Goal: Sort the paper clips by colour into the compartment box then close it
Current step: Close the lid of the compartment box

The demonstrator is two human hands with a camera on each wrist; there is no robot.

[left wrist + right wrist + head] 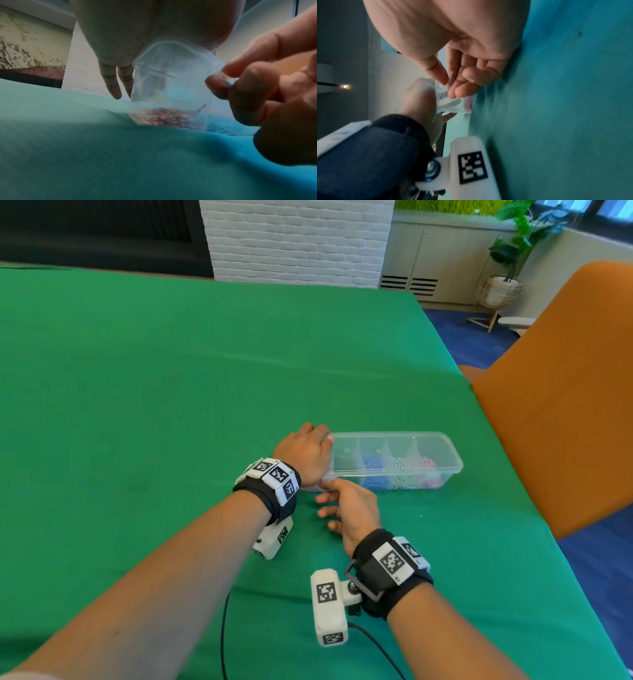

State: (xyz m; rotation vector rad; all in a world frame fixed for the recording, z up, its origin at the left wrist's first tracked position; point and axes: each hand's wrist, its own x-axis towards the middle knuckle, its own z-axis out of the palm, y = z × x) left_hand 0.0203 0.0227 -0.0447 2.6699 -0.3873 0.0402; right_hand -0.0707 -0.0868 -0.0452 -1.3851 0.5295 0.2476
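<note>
Your left hand point(305, 455) lies on top of the left end of the clear box point(442, 460), palm down on the lid point(387, 440), with the fingers running straight down the far side of that end; from the left wrist view two of those fingers point(111, 83) hang straight past the end wall, so the hand presses rather than grasps. Just beside it, toward you, your right hand point(352, 510) pinches the near left corner of the box rim between thumb and forefinger, while the other fingers stay loosely spread above the green cloth point(171, 371). The box sits on the cloth near the table's right edge, long side facing you, and its lid is on top, though you cannot tell whether it has snapped fully shut. Through the clear walls the sorted paper clips show in separate sections: a dark section at the left, then blue clips point(373, 470), white clips point(402, 470) and pink clips point(430, 465) at the right end. Further right, off the table, stands an orange chair point(565, 392).
</note>
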